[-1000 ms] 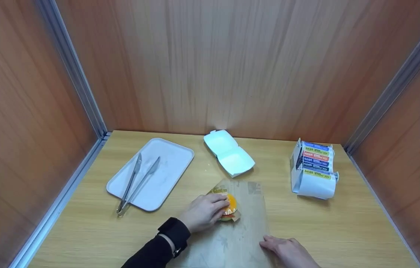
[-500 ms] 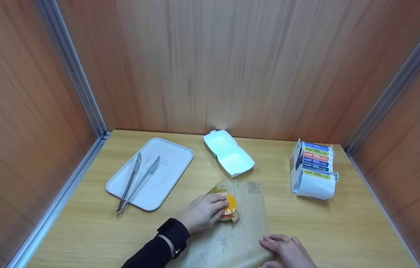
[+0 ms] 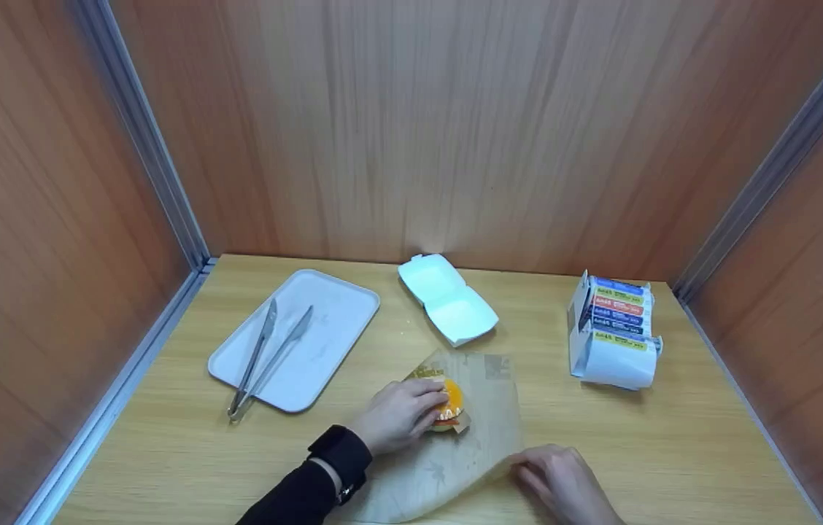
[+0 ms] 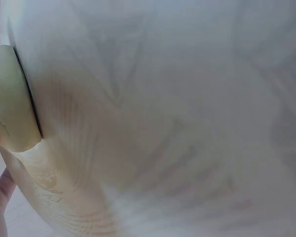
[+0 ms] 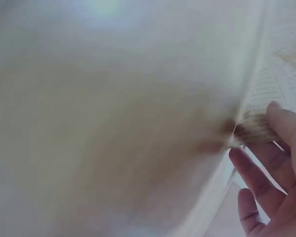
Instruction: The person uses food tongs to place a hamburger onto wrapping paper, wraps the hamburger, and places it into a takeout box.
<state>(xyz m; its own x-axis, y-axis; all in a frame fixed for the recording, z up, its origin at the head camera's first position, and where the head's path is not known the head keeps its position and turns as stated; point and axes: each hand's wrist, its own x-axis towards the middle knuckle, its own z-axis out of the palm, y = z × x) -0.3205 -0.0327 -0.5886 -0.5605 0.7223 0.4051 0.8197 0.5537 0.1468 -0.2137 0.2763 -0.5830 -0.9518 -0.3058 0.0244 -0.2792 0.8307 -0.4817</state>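
Note:
A sheet of brown wrapping paper (image 3: 488, 430) lies on the table, its near right part lifted and curving up. On it sits a small burger (image 3: 453, 399) with an orange layer and a flap of paper over it. My left hand (image 3: 400, 415) holds the burger from the left, fingers curled over its top. The left wrist view shows the burger's pale bun (image 4: 12, 98) at the left edge, with paper filling the rest. My right hand (image 3: 565, 481) pinches the paper's right near edge. In the right wrist view, thumb and fingers (image 5: 286, 123) grip that raised edge.
A white tray (image 3: 342, 302) stands at the left, with metal tongs (image 3: 258, 357) lying across it. An opened pale clamshell box (image 3: 459, 310) is behind the paper. At the right stands a white carton (image 3: 619, 361) of coloured packets. Wooden walls (image 3: 411, 146) enclose the table.
My right hand has taken the paper's near right edge and raised it, so the sheet now curls up from the table. The left hand and the burger have stayed in place.

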